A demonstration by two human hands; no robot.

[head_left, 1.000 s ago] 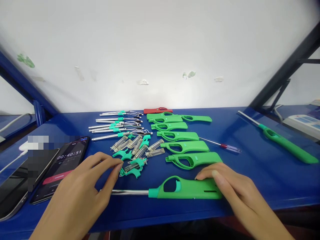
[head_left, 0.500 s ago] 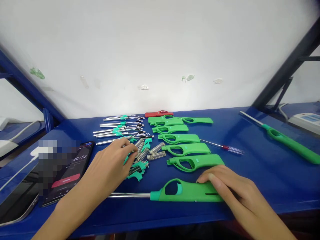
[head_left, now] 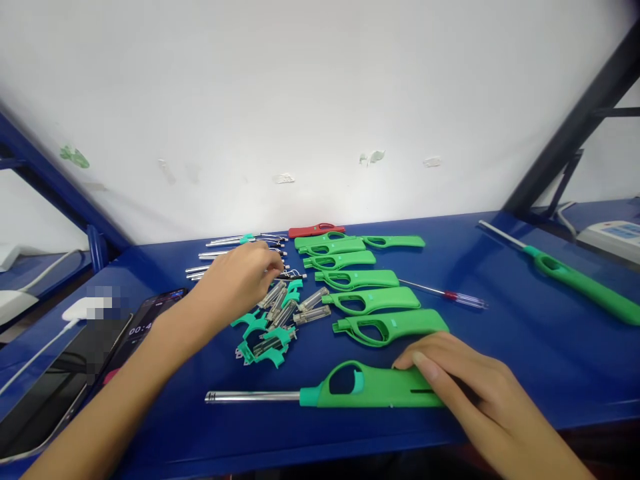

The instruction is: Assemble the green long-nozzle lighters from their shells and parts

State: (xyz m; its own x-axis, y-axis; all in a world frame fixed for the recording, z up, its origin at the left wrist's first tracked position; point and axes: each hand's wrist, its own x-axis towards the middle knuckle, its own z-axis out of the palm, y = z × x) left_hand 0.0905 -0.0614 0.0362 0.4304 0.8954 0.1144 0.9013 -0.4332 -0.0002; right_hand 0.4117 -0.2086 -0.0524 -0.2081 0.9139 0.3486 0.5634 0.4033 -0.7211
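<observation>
My right hand point(head_left: 465, 377) rests on the handle end of a green gas lighter point(head_left: 370, 390), thumb and fingers around it. The lighter lies near the front edge, its metal tube pointing left. Over the rows of metal lighter tubes point(head_left: 220, 241) with wires is my left hand point(head_left: 245, 273), its fingers curled together; whatever they hold is hidden. Just below that hand lie several clear fuel tanks point(head_left: 313, 315) and a pile of teal triggers point(head_left: 255, 325). Green handle shells point(head_left: 373, 300) are stacked in a column right of these parts.
A red handle shell point(head_left: 317, 230) lies by the wall. Right of the shells is a screwdriver point(head_left: 465, 299) with a clear and red handle. Another green lighter point(head_left: 583, 283) lies at the right. Two phones, one a dark phone point(head_left: 47, 380), are at the left with a white cable.
My left hand has moved up and away from the trigger pile toward the metal tubes, uncovering the triggers. My right hand keeps its place on the gas lighter.
</observation>
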